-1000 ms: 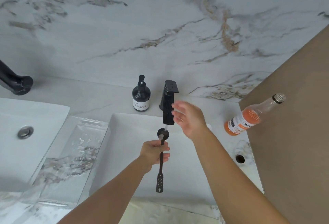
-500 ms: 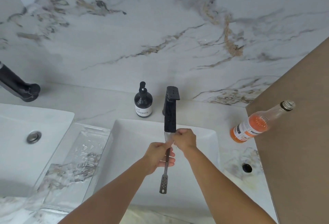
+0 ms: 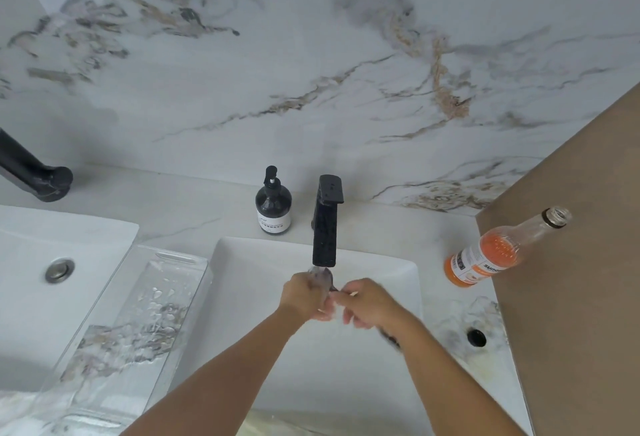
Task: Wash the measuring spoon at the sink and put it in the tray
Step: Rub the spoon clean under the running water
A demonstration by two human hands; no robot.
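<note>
The dark measuring spoon is under the black faucet, over the white sink. Water runs onto its bowl. My left hand closes around the bowl end. My right hand closes over the handle, whose perforated tip pokes out by my right wrist. Most of the spoon is hidden by my fingers. The clear glass tray lies on the counter to the left of the sink, with water drops in it.
A black soap dispenser stands behind the sink, left of the faucet. An open bottle of orange drink stands at the right by a brown panel. A second sink and faucet are at the far left.
The spoon has swung so its handle points lower right. My right hand has moved from the bowel end onto the handle; my left hand has slid up to the bowl under the water.
</note>
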